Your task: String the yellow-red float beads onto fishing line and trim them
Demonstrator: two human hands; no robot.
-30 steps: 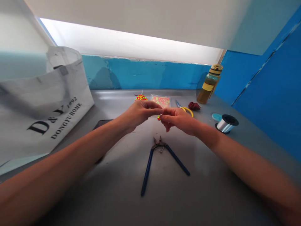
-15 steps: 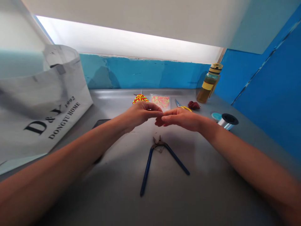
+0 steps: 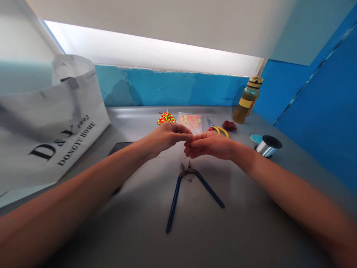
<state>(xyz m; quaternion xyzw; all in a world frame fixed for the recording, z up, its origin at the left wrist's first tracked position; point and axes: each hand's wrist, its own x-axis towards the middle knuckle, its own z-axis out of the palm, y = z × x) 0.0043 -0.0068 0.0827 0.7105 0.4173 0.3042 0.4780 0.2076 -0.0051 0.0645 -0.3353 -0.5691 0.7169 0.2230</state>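
Note:
My left hand [image 3: 174,134] and my right hand [image 3: 208,144] meet at the fingertips above the middle of the table. The left thumb and fingers are pinched together, and what they hold is too small to make out. My right fingers are curled with the thumb pressed on top, and anything between them is hidden. Below the hands a pair of pliers [image 3: 186,173] with blue handles lies spread apart on the table. Behind my left hand is a heap of red and yellow beads [image 3: 166,118]. A clear bag of orange-pink beads [image 3: 190,120] lies beside it.
Scissors [image 3: 220,130] with yellow handles and a dark red bundle of cord [image 3: 229,125] lie behind my right hand. A wire spool [image 3: 269,146], a turquoise disc [image 3: 256,138] and a bottle [image 3: 247,102] stand right. A large white bag [image 3: 55,123] is left, near a dark flat object [image 3: 120,146].
My right hand has shifted slightly left and down, its fingers more curled, uncovering the scissors' handles and more of the spool. My left hand stays pinched in nearly the same place.

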